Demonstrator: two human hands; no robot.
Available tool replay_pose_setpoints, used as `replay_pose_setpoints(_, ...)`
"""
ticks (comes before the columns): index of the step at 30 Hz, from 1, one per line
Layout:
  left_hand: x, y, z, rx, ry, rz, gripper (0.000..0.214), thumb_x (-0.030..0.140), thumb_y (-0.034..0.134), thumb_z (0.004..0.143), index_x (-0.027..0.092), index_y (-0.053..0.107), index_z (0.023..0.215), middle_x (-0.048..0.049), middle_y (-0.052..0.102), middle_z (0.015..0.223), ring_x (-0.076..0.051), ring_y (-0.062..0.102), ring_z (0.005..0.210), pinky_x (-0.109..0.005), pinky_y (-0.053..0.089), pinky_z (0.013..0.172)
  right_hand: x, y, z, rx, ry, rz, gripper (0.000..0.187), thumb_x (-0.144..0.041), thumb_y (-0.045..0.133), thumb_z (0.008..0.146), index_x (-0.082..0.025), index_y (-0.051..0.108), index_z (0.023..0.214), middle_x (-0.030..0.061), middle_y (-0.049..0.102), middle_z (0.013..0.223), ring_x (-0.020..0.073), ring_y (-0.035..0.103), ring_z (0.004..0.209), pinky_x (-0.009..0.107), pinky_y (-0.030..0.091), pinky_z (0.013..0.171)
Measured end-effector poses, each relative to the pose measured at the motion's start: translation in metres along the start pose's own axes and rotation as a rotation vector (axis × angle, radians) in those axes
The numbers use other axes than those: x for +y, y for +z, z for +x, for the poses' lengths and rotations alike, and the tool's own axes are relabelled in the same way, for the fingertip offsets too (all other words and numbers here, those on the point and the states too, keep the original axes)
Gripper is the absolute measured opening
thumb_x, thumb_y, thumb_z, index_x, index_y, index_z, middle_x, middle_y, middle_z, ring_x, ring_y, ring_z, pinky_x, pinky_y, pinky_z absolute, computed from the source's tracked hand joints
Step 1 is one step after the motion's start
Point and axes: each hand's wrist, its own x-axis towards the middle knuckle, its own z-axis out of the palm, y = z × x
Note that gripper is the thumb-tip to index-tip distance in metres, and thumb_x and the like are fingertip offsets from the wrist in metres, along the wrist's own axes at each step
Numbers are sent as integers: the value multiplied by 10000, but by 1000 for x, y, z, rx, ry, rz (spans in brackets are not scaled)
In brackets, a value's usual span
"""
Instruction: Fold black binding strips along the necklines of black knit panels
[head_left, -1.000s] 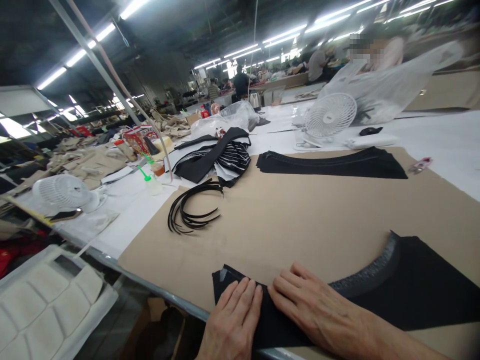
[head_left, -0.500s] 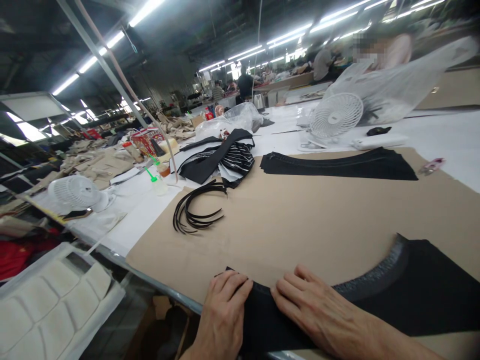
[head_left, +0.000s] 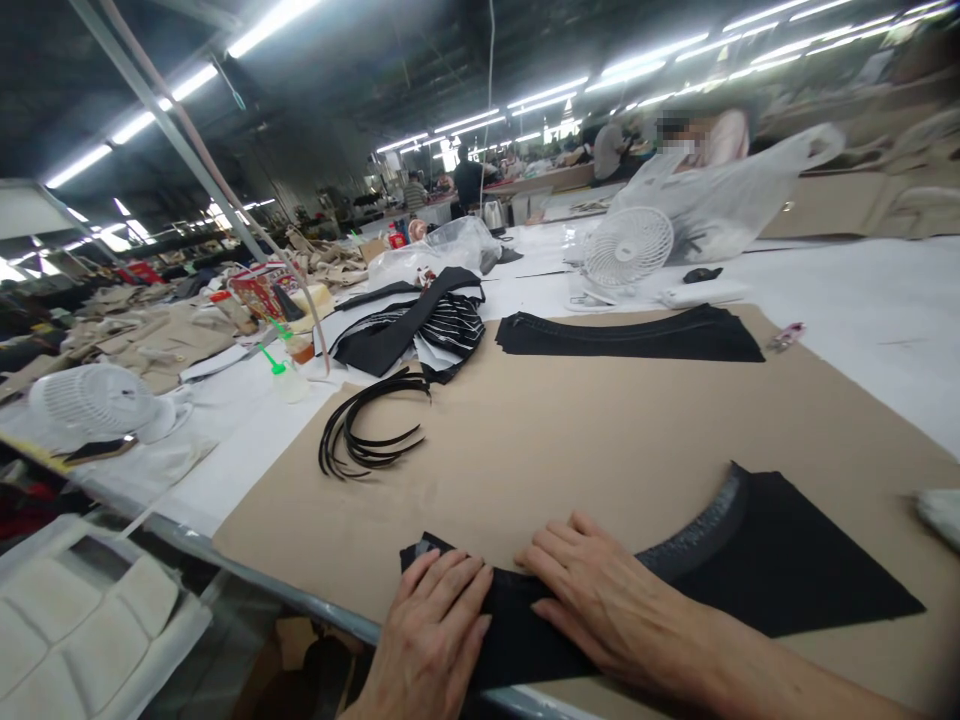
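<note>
A black fabric panel (head_left: 802, 560) with a curved edge lies at the front of the table. A shiny, dark grey strip (head_left: 701, 525) runs along its curve. My left hand (head_left: 435, 620) rests on the panel's left end, fingers stretched over the edge and thumb apart, pressing down. Just to the right, my right hand (head_left: 600, 590) lies across the same edge, fingertips on the curve and thumb set apart on the cloth. Both hands hide part of the panel. Its left tip (head_left: 421, 542) sticks out past my left fingers.
Tan board (head_left: 570, 440) covers the table. Black strips (head_left: 367, 430), a stack of black curved pieces (head_left: 630, 335) and a black striped bundle (head_left: 420, 325) lie beyond. Two white fans (head_left: 628, 246), a plastic bag (head_left: 750, 205) and green-tipped bottles (head_left: 281, 375) stand around. People sit farther back.
The view has shifted, so the table contents appear farther left. My left fingers have flattened, with the thumb parting from them. My right thumb has also come apart from its fingers.
</note>
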Motion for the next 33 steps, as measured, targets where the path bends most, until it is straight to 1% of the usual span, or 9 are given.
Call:
replay_pose_setpoints(3, -15, -4, -1, -99, -48, -69, 376, 161, 507, 904, 224, 527, 1274, -25, 660, 1198, -184, 563, 1143, -377, 295, 1063, -1, -9, 4, -49, 90, 46, 150, -187, 577, 846, -204, 498, 971, 20, 568, 970, 208, 519, 910, 422, 300, 918)
replay_pose_setpoints(6, -19, -7, 8, -151, -183, -197, 313, 189, 512, 917, 265, 559, 1217, -18, 672, 1132, -182, 576, 1099, -400, 327, 1027, -1, -13, 10, -87, 166, 87, 152, -216, 605, 821, -199, 512, 939, 31, 572, 986, 222, 516, 945, 423, 318, 910)
replay_pose_setpoints(10, -3, -7, 34, -179, -366, -363, 308, 125, 565, 850, 266, 608, 1121, -23, 652, 1078, -194, 568, 1040, -404, 365, 960, 0, -14, 15, -120, 239, 147, 164, -235, 610, 791, -204, 533, 932, 32, 562, 999, 226, 512, 975, 424, 322, 917)
replay_pose_setpoints(13, 10, -6, 55, -260, -412, -491, 324, 61, 570, 776, 269, 640, 1014, -1, 644, 1010, -192, 553, 1005, -377, 375, 917, 0, -16, 17, -157, 283, 170, 139, -216, 599, 755, -197, 537, 878, 39, 553, 999, 224, 512, 969, 403, 338, 880)
replay_pose_setpoints(19, 12, -4, 69, -371, -418, -575, 313, -2, 489, 708, 224, 655, 847, -6, 630, 902, -186, 539, 953, -336, 396, 877, 4, -26, 20, -192, 302, 222, 88, -199, 596, 710, -201, 547, 784, 20, 574, 905, 204, 524, 885, 347, 349, 792)
replay_pose_setpoints(22, 13, -2, 66, -349, -401, -588, 328, -19, 460, 711, 204, 657, 851, -25, 619, 897, -184, 537, 934, -301, 430, 830, 7, -28, 15, -211, 299, 255, 86, -164, 572, 705, -208, 534, 769, -12, 577, 777, 163, 531, 759, 281, 345, 670)
replay_pose_setpoints(24, 14, 0, 63, -311, -373, -582, 339, -20, 443, 740, 205, 659, 872, -30, 612, 896, -185, 540, 922, -297, 444, 809, 8, -28, 11, -196, 289, 275, 101, -145, 559, 708, -210, 537, 782, -19, 584, 760, 153, 537, 731, 264, 341, 635)
replay_pose_setpoints(28, 18, 4, 58, -239, -311, -554, 345, -8, 412, 808, 211, 660, 904, -38, 601, 878, -187, 545, 882, -297, 468, 769, 11, -24, 3, -130, 258, 313, 150, -115, 550, 731, -210, 558, 847, -5, 614, 859, 160, 560, 801, 268, 379, 700)
replay_pose_setpoints(33, 19, 7, 55, -224, -276, -550, 366, -7, 390, 832, 220, 661, 925, -39, 601, 867, -186, 548, 860, -290, 479, 755, 15, -16, -3, -74, 207, 346, 169, -57, 536, 759, -198, 554, 850, 0, 587, 872, 149, 546, 830, 257, 404, 756)
